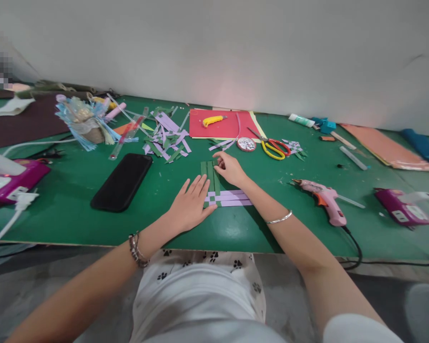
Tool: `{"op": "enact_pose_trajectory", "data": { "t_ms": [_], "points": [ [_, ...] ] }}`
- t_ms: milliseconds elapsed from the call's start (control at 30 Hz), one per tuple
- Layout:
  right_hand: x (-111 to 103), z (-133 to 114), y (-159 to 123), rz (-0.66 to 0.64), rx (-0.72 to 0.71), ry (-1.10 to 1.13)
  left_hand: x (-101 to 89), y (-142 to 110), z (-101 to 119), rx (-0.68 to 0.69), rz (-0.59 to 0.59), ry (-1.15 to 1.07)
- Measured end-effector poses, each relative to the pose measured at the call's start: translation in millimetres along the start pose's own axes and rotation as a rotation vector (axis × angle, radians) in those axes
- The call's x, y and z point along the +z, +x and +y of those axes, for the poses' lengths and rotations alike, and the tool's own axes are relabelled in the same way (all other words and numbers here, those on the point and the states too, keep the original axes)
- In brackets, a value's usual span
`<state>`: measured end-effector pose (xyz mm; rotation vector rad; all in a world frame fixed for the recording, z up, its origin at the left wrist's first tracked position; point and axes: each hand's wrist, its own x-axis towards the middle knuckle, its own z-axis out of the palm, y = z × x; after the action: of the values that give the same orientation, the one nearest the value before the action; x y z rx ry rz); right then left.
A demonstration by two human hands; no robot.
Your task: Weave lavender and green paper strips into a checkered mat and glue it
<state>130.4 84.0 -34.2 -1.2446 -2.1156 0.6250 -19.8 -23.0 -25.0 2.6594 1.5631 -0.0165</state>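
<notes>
Steadying the near side well would mean light, even pressure: the left hand (190, 204) lies flat on the counter (157, 231), fingers slightly spread, along the left side of the small woven patch (212, 197). Its thumb reaches across the patch's near edge, a good place to stop the checks from skewing. The patch sits between the wearer's forearms, with lilac strips (234, 198) running off to the right, under the right forearm; that arm is best kept light, so it doesn't drag them askew.

Farther out, green strips (210, 175) run away from the patch, side by side. The right hand (232, 170) is curled at their far end, apart from the left, thumb and forefinger by the outermost strip; whether they pinch it, I cannot tell. Paper this thin probably creases if tugged, so small nudges along its length should close gaps better than a hard pull.

Beyond, loose offcuts (168, 133) and scissors (265, 140) lie well apart from the weave, which leaves the strips room to be straightened.
</notes>
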Motion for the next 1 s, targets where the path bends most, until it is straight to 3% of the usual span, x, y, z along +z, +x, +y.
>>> {"op": "enact_pose_trajectory", "data": {
  "t_ms": [233,567,833,1000],
  "points": [
    [3.2,8.3,0.8,0.058,-0.015,0.08,0.8,0.6,-0.5,-0.006,-0.005,-0.021],
    [6.0,8.5,0.7,0.082,-0.067,0.027,-0.6,1.3,-0.2,-0.008,-0.013,-0.005],
    [6.5,4.2,-1.7,0.078,-0.093,-0.037,-2.2,0.1,-1.3,0.204,-0.027,-0.011],
    [6.6,4.8,-1.8,0.072,-0.103,-0.061,-3.3,1.4,-1.4,0.247,-0.078,-0.038]
  ]
}}
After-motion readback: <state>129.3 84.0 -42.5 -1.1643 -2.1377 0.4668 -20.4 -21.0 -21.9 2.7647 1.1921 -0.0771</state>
